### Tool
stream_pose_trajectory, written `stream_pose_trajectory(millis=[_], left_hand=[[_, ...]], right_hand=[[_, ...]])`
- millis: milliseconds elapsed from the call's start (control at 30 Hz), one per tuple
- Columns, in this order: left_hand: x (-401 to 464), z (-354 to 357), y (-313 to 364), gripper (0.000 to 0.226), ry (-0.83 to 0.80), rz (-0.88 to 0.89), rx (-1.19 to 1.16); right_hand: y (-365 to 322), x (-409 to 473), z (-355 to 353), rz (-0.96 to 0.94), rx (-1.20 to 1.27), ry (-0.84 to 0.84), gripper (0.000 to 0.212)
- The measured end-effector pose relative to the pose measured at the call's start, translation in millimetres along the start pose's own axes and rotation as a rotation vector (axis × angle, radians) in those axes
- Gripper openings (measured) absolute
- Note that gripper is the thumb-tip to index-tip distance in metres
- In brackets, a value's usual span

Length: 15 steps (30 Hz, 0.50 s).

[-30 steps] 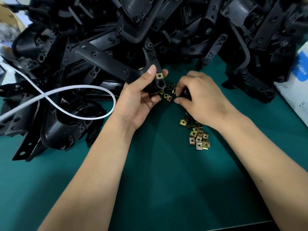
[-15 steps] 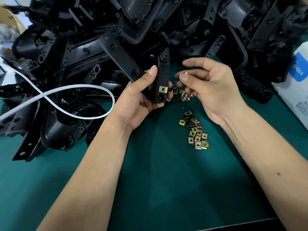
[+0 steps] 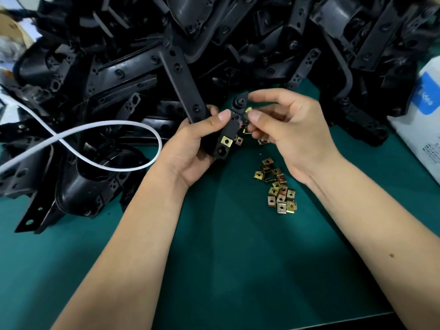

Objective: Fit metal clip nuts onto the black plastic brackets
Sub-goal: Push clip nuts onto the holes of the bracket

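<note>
My left hand [image 3: 190,148] grips a black plastic bracket [image 3: 183,77] above the green mat, thumb pressed on its lower arm. One brass clip nut [image 3: 227,141] sits fitted on that arm near its end. My right hand [image 3: 290,129] pinches a second clip nut [image 3: 248,110] between thumb and forefinger, right beside the bracket's upper edge. Whether the nut touches the bracket I cannot tell. Several loose clip nuts [image 3: 279,186] lie on the mat below my right hand, and a few more [image 3: 240,140] show under the bracket.
A big heap of black plastic brackets [image 3: 238,44] fills the far half of the green mat [image 3: 226,270]. A white cable [image 3: 100,144] loops over the heap at the left. A white and blue box [image 3: 423,125] stands at the right edge.
My right hand picked a nut from the mat, lifted it and brought it to the bracket. My left hand turned the bracket more upright and raised it.
</note>
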<state>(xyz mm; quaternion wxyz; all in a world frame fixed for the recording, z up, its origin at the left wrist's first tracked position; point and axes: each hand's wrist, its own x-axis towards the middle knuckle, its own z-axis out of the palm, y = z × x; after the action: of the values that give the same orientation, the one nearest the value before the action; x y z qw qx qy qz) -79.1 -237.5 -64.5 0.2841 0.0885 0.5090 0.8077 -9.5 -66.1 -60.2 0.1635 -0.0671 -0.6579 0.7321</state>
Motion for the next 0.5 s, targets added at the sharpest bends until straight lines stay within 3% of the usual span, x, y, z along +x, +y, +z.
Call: stream_pose_trajectory(millis=[133, 500], left_hand=[[1.8, 0.6, -2.4, 0.02, -0.002, 0.011, 0.0], [3.3, -0.8, -4.2, 0.022, 0.0, 0.033, -0.029]], right_hand=[[2.4, -0.5, 1.6, 0.001, -0.087, -0.022, 0.004], [3.6, 3.2, -2.9, 0.051, 0.032, -0.07, 0.011]])
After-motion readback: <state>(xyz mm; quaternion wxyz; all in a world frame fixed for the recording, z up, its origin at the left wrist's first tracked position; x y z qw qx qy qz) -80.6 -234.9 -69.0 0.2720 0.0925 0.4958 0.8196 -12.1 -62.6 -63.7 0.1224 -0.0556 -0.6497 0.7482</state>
